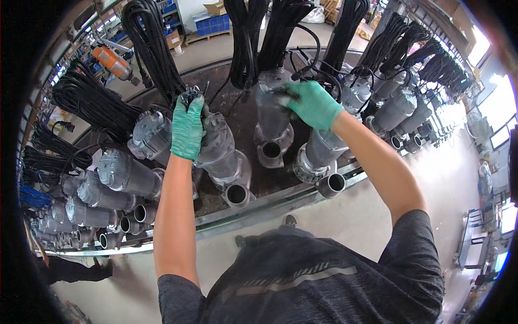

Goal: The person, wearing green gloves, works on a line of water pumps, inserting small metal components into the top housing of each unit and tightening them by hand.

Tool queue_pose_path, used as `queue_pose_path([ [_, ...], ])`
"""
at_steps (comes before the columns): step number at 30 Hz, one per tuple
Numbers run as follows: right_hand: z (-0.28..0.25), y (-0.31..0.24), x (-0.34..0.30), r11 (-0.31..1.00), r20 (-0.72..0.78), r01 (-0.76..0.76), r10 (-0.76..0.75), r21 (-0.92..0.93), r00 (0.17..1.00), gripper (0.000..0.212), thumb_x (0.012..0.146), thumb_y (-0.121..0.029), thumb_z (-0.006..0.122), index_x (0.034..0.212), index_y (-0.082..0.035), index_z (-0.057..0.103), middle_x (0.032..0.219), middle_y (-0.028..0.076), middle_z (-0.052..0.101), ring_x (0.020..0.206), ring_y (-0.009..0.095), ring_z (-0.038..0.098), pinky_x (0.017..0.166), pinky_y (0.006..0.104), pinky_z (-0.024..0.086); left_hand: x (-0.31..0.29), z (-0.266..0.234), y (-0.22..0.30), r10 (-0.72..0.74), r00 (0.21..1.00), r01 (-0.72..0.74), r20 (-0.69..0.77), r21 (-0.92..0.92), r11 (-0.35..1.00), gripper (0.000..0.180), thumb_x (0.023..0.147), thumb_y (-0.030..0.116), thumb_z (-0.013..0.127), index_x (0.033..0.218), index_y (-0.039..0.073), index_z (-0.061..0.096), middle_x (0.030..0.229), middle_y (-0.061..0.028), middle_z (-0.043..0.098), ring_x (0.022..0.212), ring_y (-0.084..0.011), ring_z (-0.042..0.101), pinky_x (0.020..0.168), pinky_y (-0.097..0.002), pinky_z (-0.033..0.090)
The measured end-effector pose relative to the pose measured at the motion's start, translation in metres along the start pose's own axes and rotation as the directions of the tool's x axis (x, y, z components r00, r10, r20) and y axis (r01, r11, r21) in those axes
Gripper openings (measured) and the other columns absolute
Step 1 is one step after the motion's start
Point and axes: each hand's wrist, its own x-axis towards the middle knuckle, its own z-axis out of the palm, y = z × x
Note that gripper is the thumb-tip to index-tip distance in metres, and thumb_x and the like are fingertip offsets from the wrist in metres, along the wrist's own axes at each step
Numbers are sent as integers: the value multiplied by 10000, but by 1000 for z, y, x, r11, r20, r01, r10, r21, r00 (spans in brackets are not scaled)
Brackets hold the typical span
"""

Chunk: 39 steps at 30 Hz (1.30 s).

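Note:
Grey submersible pumps with black cables stand in a row on a dark workbench. My left hand, in a green glove, reaches to the top of one grey pump. Its fingers close around a small dark piece by the cable end, which I cannot make out. My right hand, also gloved in green, is curled beside the top of another pump. Something dark shows at its fingertips, blurred by motion. To the right of that pump, partly under my right forearm, a further pump leans with its round outlet facing me.
Coiled black cables hang above the pumps. An orange power tool hangs at the upper left. More pumps line the bench on the left, others on the right. Another person's dark-clothed leg shows at lower left.

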Motion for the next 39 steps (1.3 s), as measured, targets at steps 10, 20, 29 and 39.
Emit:
queue_pose_path([
  [10,7,126,121,995,-373,-48,10,-92,928,273,958,-157,611,1189,-15,640,1063,185,718,942,311,676,863,375,517,1,2,4,14,996,-4,93,-108,994,99,1003,188,608,1036,97,590,780,16,602,611,-78,538,515,-236,435],
  [20,22,154,107,985,-362,-69,7,-158,932,250,944,-139,616,1155,-10,650,1028,225,708,930,376,662,826,406,513,2,0,0,18,996,-9,82,-101,995,174,979,318,656,972,160,583,731,44,589,510,-41,498,398,-193,342],
  [29,31,144,101,954,-390,66,-182,-291,903,261,965,-151,603,1177,1,620,1098,237,694,1044,422,644,890,442,500,0,-6,3,-29,998,33,52,-76,997,150,988,282,639,1004,149,572,729,43,601,506,-42,509,403,-191,370],
  [39,34,177,109,914,-242,195,-292,-357,925,277,911,-147,615,1158,-34,667,1121,185,687,1062,366,637,899,405,504,2,-1,2,-37,997,41,64,-60,997,154,985,291,638,993,153,571,718,48,596,493,-38,500,394,-190,363],
])
